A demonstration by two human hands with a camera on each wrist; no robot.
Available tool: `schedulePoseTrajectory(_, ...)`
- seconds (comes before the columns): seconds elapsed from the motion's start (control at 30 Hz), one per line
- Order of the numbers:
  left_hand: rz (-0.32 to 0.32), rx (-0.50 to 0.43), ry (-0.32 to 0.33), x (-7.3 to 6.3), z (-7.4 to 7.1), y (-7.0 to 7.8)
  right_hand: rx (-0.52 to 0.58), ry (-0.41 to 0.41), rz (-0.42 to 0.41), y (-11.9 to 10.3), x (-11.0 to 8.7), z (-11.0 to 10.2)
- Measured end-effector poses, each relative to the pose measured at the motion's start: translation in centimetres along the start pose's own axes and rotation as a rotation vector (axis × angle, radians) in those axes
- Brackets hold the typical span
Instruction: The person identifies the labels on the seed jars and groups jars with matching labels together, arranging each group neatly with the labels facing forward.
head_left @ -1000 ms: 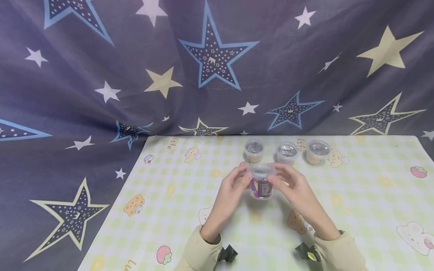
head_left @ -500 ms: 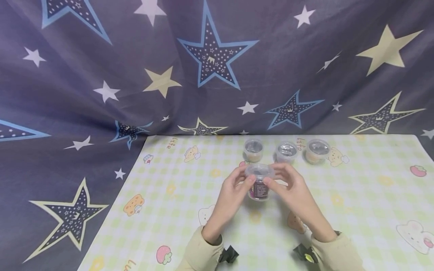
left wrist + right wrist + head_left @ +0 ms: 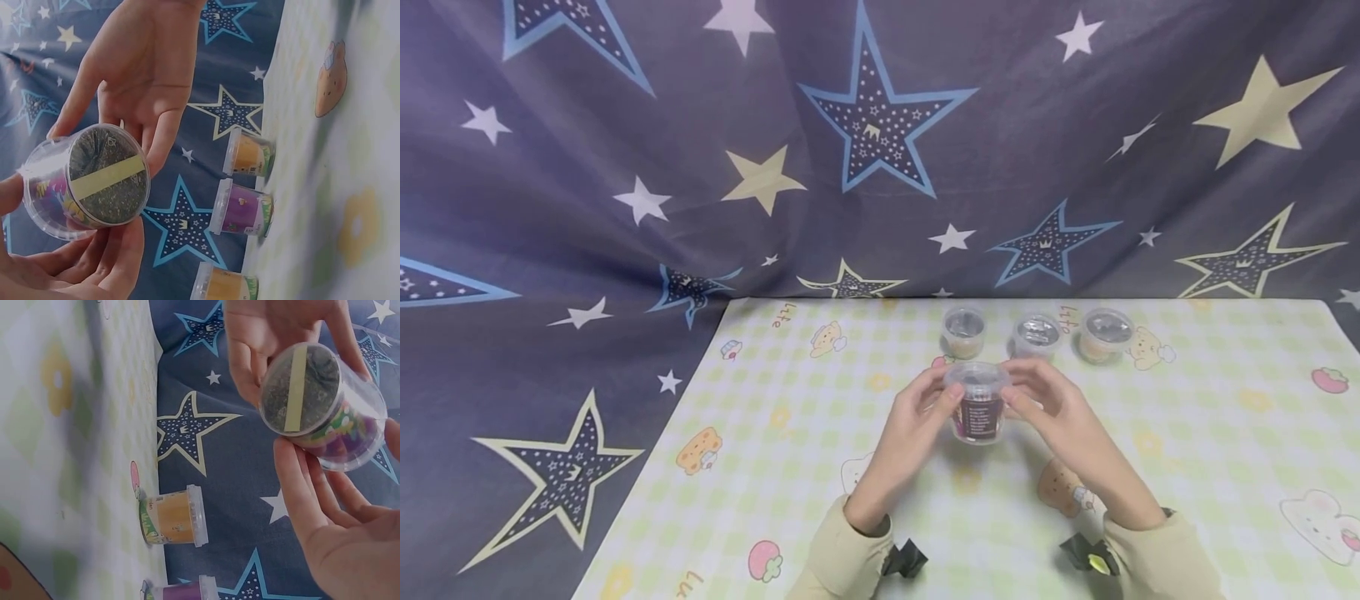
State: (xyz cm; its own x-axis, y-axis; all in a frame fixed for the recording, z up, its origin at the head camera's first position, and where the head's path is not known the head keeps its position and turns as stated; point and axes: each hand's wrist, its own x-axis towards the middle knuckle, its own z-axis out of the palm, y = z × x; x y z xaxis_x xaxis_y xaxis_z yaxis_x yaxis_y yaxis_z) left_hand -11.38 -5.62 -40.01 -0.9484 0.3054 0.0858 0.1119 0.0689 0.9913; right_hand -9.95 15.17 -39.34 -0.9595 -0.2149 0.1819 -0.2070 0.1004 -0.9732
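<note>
- Above the middle of the counter [image 3: 1210, 467], which is spread with a green-and-white checked cloth, I hold a clear round plastic cup [image 3: 979, 418] with a purple-and-dark printed label, its base off the surface.
- My left grip [image 3: 913, 425] and my right grip [image 3: 1063, 417] curl round it from both sides near the top, thumbs towards me.
- A translucent, wide-rimmed plastic lid [image 3: 977, 377] appears to be on; whether it is loosened, I cannot tell.
- Under the base, a pale yellow strip [image 3: 107, 178] crosses something dark.
- Farther back stand three more clear lidded plastic cups: orange-labelled at left [image 3: 963, 337], purple-labelled between [image 3: 1037, 333], orange-labelled at right [image 3: 1105, 337].
- So far, I judge, lifting one cup is done; setting it down is not, no cup looks opened, and the other three stand untouched.
</note>
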Motion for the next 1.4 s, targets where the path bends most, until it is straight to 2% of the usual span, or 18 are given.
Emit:
schedulePoseTrajectory(0.2, -0.005, -0.07, -0.064, -0.2, -0.2, 0.0, 0.022, -0.061, 0.025, -0.3, -0.1, -0.2)
schedulePoseTrajectory(0.33, 0.0, -0.072, -0.083, -0.2, -0.2, 0.1, 0.013, -0.1, 0.036, -0.5, 0.0, -0.2)
schedulePoseTrajectory(0.57, -0.006, -0.078, -0.052, -0.1, 0.0, 0.1, 0.004, -0.067, 0.037, -0.6, 0.0, -0.1)
schedulePoseTrajectory(0.77, -0.002, -0.04, 0.08, -0.3, 0.5, 0.4, -0.042, 0.028, 0.06, -0.7, 0.0, 0.3)
schedulePoseTrajectory(0.87, -0.011, 0.006, 0.121, -0.4, 0.9, 0.7, -0.056, 0.055, 0.072, -0.8, 0.0, 0.4)
schedulePoseTrajectory(1.0, -0.02, 0.038, 0.129, -0.6, 1.3, 0.9, -0.101, 0.079, 0.091, -0.9, -0.1, 0.7)
schedulePoseTrajectory(1.13, -0.013, 0.029, 0.12, -0.6, 1.4, 0.8, -0.137, 0.094, 0.105, -0.9, -0.2, 0.9)
schedulePoseTrajectory(1.4, 0.013, 0.045, 0.09, -0.6, 1.1, 0.7, -0.119, 0.086, 0.078, -0.8, -0.2, 0.8)
